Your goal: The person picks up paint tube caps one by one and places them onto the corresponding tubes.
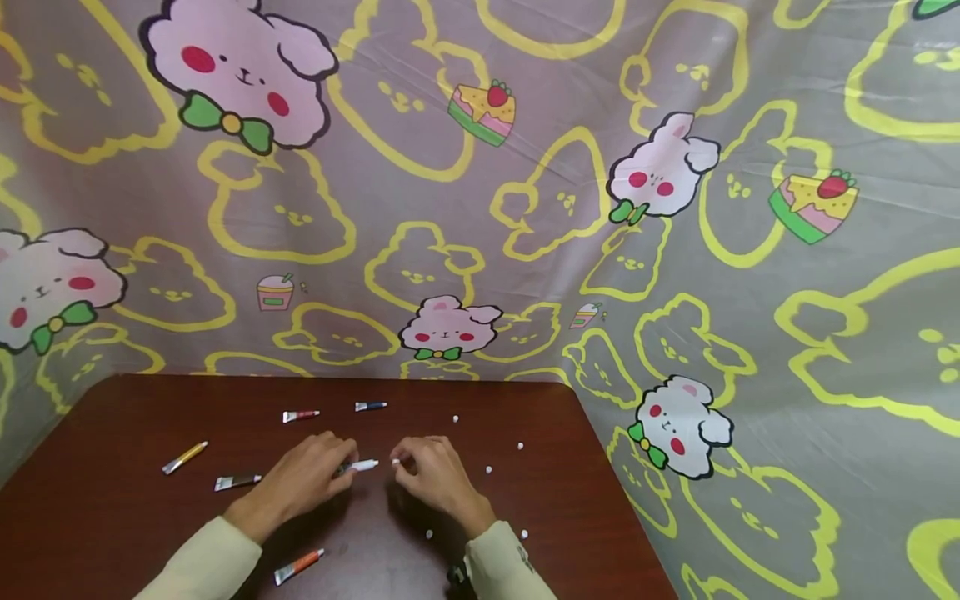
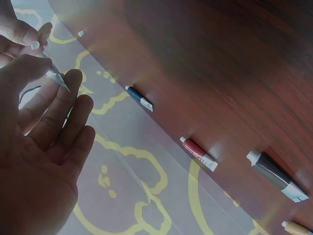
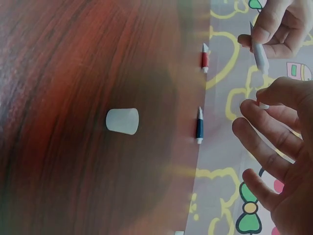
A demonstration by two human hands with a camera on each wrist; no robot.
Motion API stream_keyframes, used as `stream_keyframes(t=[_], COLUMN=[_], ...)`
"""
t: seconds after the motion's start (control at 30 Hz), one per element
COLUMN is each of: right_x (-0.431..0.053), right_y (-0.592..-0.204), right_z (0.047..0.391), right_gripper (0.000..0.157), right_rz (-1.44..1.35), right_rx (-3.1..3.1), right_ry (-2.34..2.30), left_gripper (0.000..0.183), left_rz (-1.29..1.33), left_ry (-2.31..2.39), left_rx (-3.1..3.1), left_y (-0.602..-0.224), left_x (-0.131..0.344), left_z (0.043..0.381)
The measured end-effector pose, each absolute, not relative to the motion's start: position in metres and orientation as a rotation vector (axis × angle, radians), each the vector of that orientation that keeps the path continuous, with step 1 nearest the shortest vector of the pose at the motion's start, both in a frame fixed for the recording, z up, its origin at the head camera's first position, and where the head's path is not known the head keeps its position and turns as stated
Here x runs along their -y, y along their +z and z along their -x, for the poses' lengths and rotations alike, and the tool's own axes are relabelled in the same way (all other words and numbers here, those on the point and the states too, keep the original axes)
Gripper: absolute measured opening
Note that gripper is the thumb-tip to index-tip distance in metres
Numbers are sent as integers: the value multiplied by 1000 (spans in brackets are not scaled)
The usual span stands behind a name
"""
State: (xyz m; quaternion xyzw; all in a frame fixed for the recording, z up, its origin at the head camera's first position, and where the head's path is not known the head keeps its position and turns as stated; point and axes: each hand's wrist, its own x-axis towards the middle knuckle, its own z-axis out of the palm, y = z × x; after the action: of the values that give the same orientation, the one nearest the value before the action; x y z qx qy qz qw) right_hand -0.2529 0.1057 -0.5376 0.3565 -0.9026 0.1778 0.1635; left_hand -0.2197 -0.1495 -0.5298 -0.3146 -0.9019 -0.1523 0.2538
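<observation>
Between the thumb and fingers of my left hand is a small white paint tube, its nozzle end pointing right. My right hand pinches a tiny white cap between thumb and index finger, just right of the nozzle. A short gap separates cap and tube. In the right wrist view the tube is held above the right fingertips, and the cap peeks out between thumb and finger. The left wrist view shows the flat tail of the tube over the left fingers, which partly hide it.
Around my left hand lie a black tube, a yellow tube, an orange tube, a red tube and a blue tube. Several white caps are scattered at right. Patterned cloth hangs behind the table.
</observation>
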Motion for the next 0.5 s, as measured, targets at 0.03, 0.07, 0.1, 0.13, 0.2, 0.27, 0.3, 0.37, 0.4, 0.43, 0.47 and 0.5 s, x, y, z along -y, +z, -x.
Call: stream_keyframes(t=[0.03,0.07,0.1,0.13,0.2,0.27,0.3,0.37,0.4,0.43,0.47,0.5], right_x=[-105,-105,-104,-104,-103,-102,-102,-101,-101,-100,-100,-100], right_y=[-537,-536,-536,-536,-535,-535,-535,-535,-535,-535,-535,-535], right_z=[253,253,253,252,252,251,251,251,251,251,251,251], right_gripper=[10,10,10,10,10,10,11,11,12,12,13,13], right_rz=[-1022,-1026,-1031,-1036,-1043,-1048,-1052,-1061,-1066,-1071,-1076,-1079], right_rx=[2566,2562,2558,2554,2550,2548,2545,2534,2530,2525,2523,2521], right_ry=[504,501,496,494,488,480,477,472,473,475,477,483], left_gripper=[24,24,24,24,23,23,23,23,23,23,23,23], left_rz=[858,864,871,876,886,895,896,897,898,897,897,898], left_ry=[-415,-418,-421,-423,-429,-430,-428,-428,-430,-431,-432,-433], left_rx=[2442,2436,2432,2431,2431,2434,2436,2441,2444,2445,2443,2443], left_y=[-530,-530,-531,-531,-531,-530,-530,-530,-530,-530,-530,-530], left_x=[149,149,148,148,147,146,146,145,145,145,144,144], left_z=[220,220,221,221,222,222,222,221,221,220,220,220])
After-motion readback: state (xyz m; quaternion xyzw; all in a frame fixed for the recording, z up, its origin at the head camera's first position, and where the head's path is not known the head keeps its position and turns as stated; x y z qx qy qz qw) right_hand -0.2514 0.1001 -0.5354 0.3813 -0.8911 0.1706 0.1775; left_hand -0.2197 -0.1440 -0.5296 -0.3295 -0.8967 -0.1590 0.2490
